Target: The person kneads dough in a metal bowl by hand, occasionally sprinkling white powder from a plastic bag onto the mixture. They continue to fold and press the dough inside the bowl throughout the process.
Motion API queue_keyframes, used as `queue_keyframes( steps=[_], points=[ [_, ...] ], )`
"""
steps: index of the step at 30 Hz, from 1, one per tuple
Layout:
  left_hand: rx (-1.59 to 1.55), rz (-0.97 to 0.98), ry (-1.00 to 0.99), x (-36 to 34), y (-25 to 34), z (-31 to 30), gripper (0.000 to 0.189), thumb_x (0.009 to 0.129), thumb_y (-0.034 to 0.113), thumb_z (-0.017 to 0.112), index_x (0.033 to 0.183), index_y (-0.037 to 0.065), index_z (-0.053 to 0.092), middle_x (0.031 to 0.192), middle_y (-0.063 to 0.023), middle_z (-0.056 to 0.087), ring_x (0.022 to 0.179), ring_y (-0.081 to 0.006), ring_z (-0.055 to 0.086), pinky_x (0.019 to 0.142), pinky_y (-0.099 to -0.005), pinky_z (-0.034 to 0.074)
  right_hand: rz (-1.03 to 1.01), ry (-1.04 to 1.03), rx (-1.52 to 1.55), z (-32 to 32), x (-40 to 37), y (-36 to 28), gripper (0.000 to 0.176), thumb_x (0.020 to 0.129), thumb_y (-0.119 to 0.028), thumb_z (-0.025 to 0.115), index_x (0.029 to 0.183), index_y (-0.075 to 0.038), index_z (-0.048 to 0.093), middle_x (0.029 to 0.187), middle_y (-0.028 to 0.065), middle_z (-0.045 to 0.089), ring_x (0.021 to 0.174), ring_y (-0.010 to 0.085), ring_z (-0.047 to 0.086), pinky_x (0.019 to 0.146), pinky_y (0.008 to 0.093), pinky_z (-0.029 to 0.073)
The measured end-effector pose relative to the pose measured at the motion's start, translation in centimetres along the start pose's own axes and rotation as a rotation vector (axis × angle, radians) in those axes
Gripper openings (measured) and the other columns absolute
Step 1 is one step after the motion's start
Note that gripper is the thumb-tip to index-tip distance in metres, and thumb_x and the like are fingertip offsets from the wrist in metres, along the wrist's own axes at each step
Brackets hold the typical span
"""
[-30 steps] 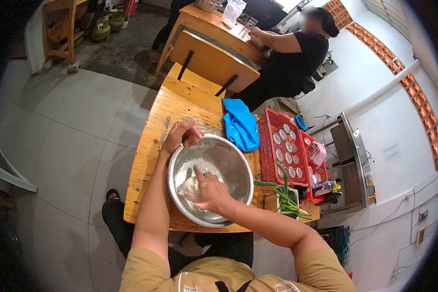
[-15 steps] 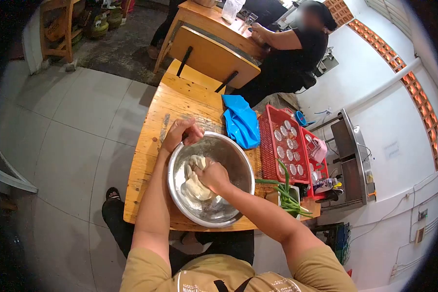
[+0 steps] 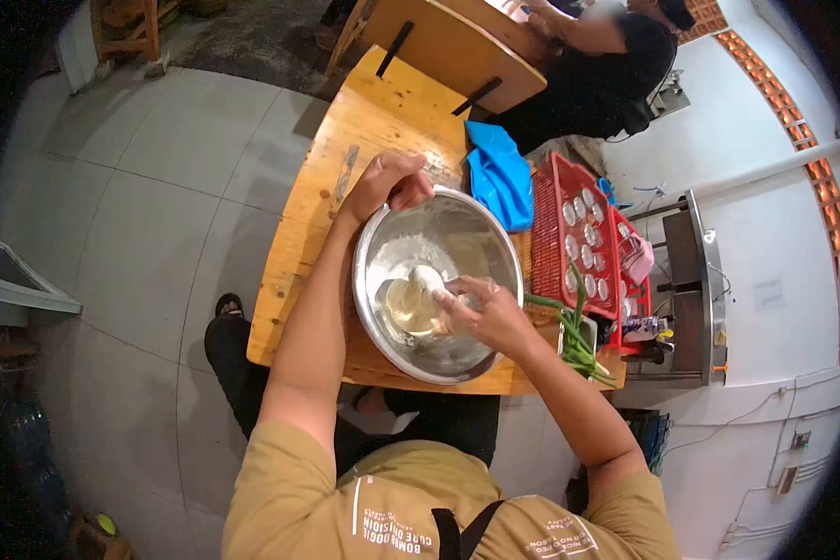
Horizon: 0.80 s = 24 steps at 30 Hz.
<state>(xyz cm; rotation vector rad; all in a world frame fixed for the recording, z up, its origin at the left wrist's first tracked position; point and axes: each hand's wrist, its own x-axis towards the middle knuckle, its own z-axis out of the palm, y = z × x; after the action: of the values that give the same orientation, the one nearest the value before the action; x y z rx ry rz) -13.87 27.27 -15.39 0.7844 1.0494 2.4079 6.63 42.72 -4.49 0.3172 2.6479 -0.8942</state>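
A large steel mixing bowl [image 3: 371, 322] stands on the wooden table, with pale dough [image 3: 411, 303] and white flour inside it. At the bowl's far left rim is my left hand [image 3: 397, 182], its fingers curled over the edge and whitened with flour. My right hand [image 3: 487, 317] reaches in over the right side of the bowl. Its fingers and thumb close on the right edge of the dough, and part of the dough stands up as a raised lump near the fingertips. Flour also coats this hand.
Behind the bowl, the wooden table [image 3: 299, 252] carries a blue plastic bag [image 3: 499, 177]. To the right are a red basket [image 3: 553, 210] of small clear cups and green scallions [image 3: 579, 341] in a container. A person in black [image 3: 616, 75] works at another table beyond.
My right hand has drawn back to the right from the middle of the dough to its edge. My left hand stays at the rim. The view has tilted down, raising the bowl in frame.
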Motion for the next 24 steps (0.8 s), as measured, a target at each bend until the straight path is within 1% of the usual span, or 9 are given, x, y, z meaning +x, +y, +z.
queue_keyframes(
  steps=[2,4,5,8,11,14,17,18,24],
  points=[
    [-0.015,0.012,-0.055,0.3,-0.1,-0.1,0.053,0.103,0.040,0.054,0.075,0.000,0.075,0.049,-0.0026,0.048,0.044,-0.0095,0.044,0.047,-0.0250,0.033,0.071,-0.059,-0.024,-0.5,0.4,-1.2,0.060,0.095,-0.042,0.074,0.125,0.009,0.062,0.116,0.0275,0.067,0.104,0.0247,0.067,0.086,0.0347,0.053],
    [-0.030,0.020,-0.065,0.4,-0.5,-0.3,0.053,0.103,0.040,0.054,0.075,0.000,0.075,0.049,-0.0027,0.048,0.044,-0.0097,0.044,0.047,-0.0252,0.033,0.033,0.085,-0.214,0.6,2.0,0.7,0.072,0.093,-0.055,0.068,0.129,0.007,0.060,0.124,0.0377,0.061,0.119,0.0433,0.063,0.100,0.0427,0.051],
    [-0.048,0.032,-0.074,0.6,-0.7,-0.4,0.053,0.104,0.039,0.054,0.075,0.000,0.076,0.049,-0.0027,0.048,0.044,-0.0099,0.044,0.047,-0.0254,0.033,0.029,0.100,-0.213,1.3,2.6,1.1,0.072,0.093,-0.055,0.068,0.129,0.007,0.060,0.124,0.0377,0.061,0.119,0.0433,0.063,0.100,0.0427,0.051],
    [-0.054,0.067,-0.086,0.5,-0.7,-0.3,0.053,0.104,0.038,0.054,0.076,0.000,0.076,0.049,-0.0033,0.049,0.044,-0.0103,0.043,0.051,-0.0248,0.038,0.134,0.005,-0.155,3.1,3.1,0.2,0.107,0.090,-0.070,0.061,0.142,0.019,0.034,0.124,0.0425,0.058,0.127,0.0471,0.057,0.108,0.0432,0.047],
    [-0.077,0.049,-0.085,0.6,-0.6,-0.3,0.053,0.105,0.037,0.054,0.076,-0.001,0.076,0.047,-0.0034,0.048,0.043,-0.0102,0.043,0.059,-0.0244,0.044,0.036,-0.273,-0.414,4.4,2.2,-1.2,0.099,0.090,-0.066,0.061,0.142,0.014,0.039,0.120,0.0391,0.061,0.117,0.0469,0.062,0.101,0.0477,0.050],
    [-0.113,0.055,-0.105,0.5,-0.5,-0.2,0.053,0.105,0.036,0.054,0.075,-0.001,0.076,0.044,-0.0032,0.045,0.043,-0.0107,0.044,0.069,-0.0242,0.048,-0.022,-0.113,-0.248,5.7,-0.4,-2.5,0.076,0.090,-0.052,0.068,0.136,0.006,0.049,0.118,0.0366,0.062,0.110,0.0462,0.063,0.095,0.0492,0.051],
    [-0.103,0.045,-0.110,0.4,-0.3,0.3,0.053,0.105,0.036,0.054,0.075,-0.001,0.076,0.043,-0.0031,0.044,0.043,-0.0115,0.044,0.072,-0.0244,0.048,-0.031,-0.125,-0.308,6.3,-0.8,-2.1,0.072,0.089,-0.049,0.070,0.134,0.004,0.051,0.117,0.0344,0.062,0.111,0.0458,0.062,0.096,0.0500,0.050],
    [-0.076,0.045,-0.087,0.3,-0.2,0.3,0.053,0.105,0.036,0.054,0.075,-0.001,0.076,0.043,-0.0031,0.044,0.043,-0.0120,0.044,0.073,-0.0245,0.048,-0.058,-0.033,-0.289,6.8,-1.0,-1.7,0.069,0.087,-0.052,0.073,0.120,0.007,0.057,0.112,0.0335,0.064,0.109,0.0452,0.061,0.097,0.0490,0.049],
    [-0.081,0.033,-0.052,-0.7,-0.2,0.4,0.052,0.105,0.034,0.053,0.072,0.000,0.075,0.042,-0.0032,0.042,0.043,-0.0131,0.042,0.079,-0.0283,0.049,-0.100,-0.037,-0.206,6.2,-1.5,-0.1,0.061,0.085,-0.043,0.077,0.122,0.000,0.055,0.116,0.0283,0.064,0.110,0.0437,0.063,0.093,0.0495,0.050]
  ],
)
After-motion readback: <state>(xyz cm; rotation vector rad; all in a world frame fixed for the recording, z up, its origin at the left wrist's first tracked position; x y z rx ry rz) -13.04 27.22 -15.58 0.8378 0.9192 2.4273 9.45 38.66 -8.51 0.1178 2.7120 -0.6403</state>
